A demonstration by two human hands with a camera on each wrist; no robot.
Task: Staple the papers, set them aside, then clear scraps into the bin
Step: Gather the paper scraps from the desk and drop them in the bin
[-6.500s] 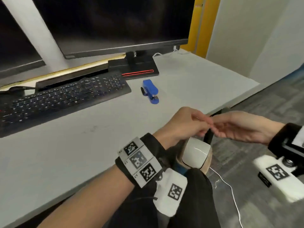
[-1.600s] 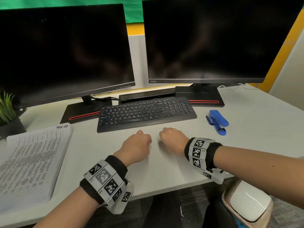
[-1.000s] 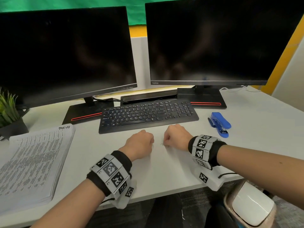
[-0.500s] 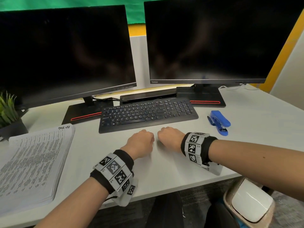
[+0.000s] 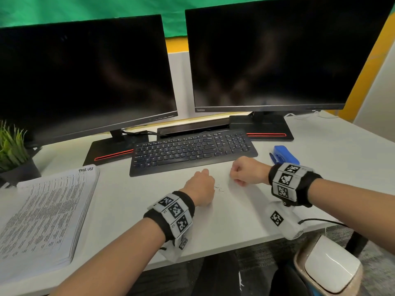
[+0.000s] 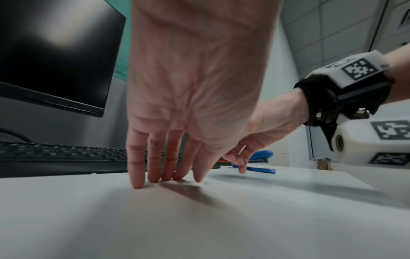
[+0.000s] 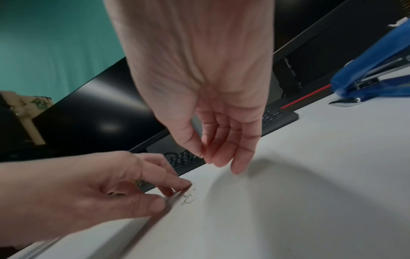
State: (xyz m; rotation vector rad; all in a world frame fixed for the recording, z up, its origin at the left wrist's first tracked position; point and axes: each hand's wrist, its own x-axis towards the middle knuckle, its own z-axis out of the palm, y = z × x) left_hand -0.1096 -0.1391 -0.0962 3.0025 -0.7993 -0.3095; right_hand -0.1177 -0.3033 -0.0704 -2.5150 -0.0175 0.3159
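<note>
A few bent staple scraps [image 5: 220, 188] lie on the white desk [image 5: 119, 201] between my hands. My left hand [image 5: 201, 186] stands on the desk with straight fingers [image 6: 135, 178], their tips touching the surface just left of the scraps [image 7: 188, 198]. My right hand [image 5: 245, 174] hovers slightly above the desk to the right. Its thumb and forefinger [image 7: 205, 156] are pinched together, and a thin pale sliver shows among its fingers [image 6: 241, 149]. The blue stapler [image 5: 284, 155] lies behind the right wrist. The stapled paper stack [image 5: 47, 210] rests at the far left.
A white-lidded bin [image 5: 331, 268] stands on the floor below the desk's right front edge. A black keyboard [image 5: 192, 150] and two dark monitors [image 5: 267, 56] sit behind my hands. A potted plant [image 5: 12, 150] stands at the left, above the stack.
Half a second ago my hands were nearly touching. The right hand has drawn away to the right and lifted, uncovering the scraps beside the left hand. Several seconds ago both hands were over the bin.
</note>
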